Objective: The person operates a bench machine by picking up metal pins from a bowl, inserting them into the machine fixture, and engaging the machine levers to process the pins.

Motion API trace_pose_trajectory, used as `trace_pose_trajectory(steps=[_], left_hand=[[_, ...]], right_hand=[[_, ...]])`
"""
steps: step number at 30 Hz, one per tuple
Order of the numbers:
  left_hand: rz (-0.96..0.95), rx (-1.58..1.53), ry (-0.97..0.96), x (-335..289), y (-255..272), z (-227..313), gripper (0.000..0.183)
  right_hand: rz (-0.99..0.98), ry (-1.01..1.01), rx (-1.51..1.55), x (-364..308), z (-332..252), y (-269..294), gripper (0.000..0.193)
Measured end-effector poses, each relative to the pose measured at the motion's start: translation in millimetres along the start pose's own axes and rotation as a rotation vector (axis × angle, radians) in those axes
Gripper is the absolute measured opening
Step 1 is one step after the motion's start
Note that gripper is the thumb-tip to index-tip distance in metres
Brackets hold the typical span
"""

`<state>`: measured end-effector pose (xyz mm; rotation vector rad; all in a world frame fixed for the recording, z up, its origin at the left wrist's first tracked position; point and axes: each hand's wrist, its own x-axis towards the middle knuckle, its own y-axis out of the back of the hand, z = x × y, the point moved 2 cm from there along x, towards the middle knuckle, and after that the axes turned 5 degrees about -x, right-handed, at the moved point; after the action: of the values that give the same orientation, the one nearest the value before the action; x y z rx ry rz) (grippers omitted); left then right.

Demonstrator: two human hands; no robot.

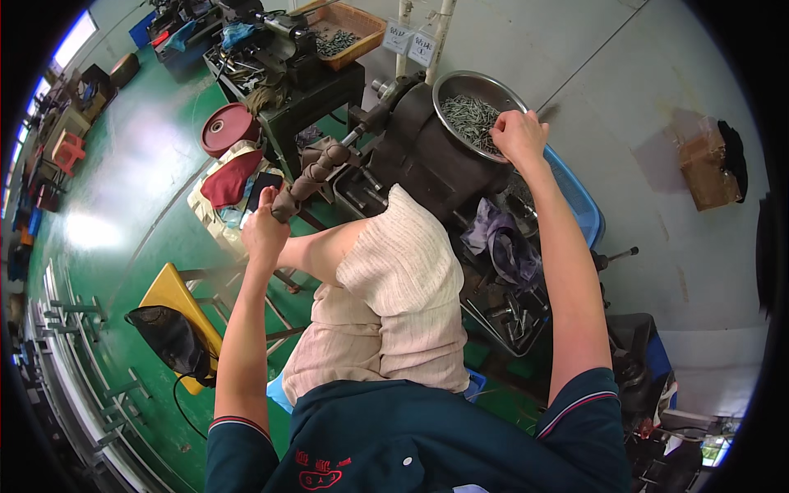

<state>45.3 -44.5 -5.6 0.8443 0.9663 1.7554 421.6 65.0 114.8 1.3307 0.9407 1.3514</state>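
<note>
My left hand [265, 228] is closed around the end of a thick brown-wrapped lever handle [316, 172]. The lever runs up to a dark machine [419, 135] in front of me. At the upper right, my right hand [519, 135] reaches over the rim of a round steel bowl [448, 86]. Its fingers are pinched together at the edge of a heap of small grey metal pins [470, 119] in the bowl. Whatever lies between the fingertips is too small to make out.
A blue plastic basket [575, 197] stands beside the bowl. A purple rag [501, 242] and a tray of metal parts [514, 316] lie below the machine. To the left are a yellow stool [168, 287] with a black bag [168, 338], and a red round case [228, 130].
</note>
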Motion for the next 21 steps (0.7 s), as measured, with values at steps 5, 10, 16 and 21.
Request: trace_pose_trajectory(steps=[5,10,16,21], left_hand=[[-0.043,0.004,0.011,3,-7,-5,0.037],[-0.038,-0.001,0.021,1,-1,5,0.035],[0.004,-0.031,-0.028,3,-6,-8,0.026],[0.049,-0.020,-0.016,2,-3,0,0.023]], right_hand=[[0.291,0.051,-0.031,-6,8,5,0.015],[0.447,-0.289,0.488,-17,86,-10,0.029],[-0.083,-0.240,0.838,-58,116,-103,0.019],[-0.212,-0.270,0.869,-72,109,-103,0.019]])
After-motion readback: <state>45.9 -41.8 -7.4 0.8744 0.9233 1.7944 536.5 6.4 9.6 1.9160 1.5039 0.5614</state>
